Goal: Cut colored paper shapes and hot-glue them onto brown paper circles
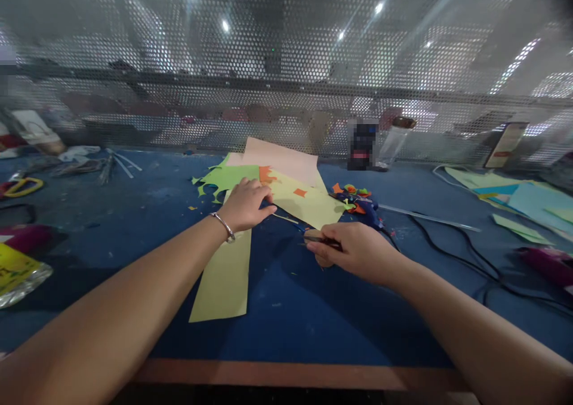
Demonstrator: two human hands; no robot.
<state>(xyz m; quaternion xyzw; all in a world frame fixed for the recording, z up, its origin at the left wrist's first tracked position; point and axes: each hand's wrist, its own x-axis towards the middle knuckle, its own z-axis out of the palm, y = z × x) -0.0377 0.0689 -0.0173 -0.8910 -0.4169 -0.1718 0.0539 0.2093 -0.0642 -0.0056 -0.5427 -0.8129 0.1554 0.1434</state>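
Observation:
My left hand (248,205), a silver bracelet at its wrist, rests on the sheets with its fingers bent over the paper and the thumb apart. Beside it lie a green sheet (242,176) with scalloped cut edges and a long pale yellow strip (224,286). A larger pale yellow sheet (320,205) spreads to the right, bearing a small orange scrap (299,192). Over the blue tabletop my right hand (356,247) is closed on dark scissors (326,241), their tips pointing left; the fingers partly hide them. Below them is a brownish piece (323,262).
A blue glue gun (367,211) lies right of the sheets, among orange and green paper bits. Black cable (447,259) runs toward the right edge. More coloured paper (541,199) lies far right, yellow-handled scissors (24,187) far left. A perforated metal screen (268,53) stands behind.

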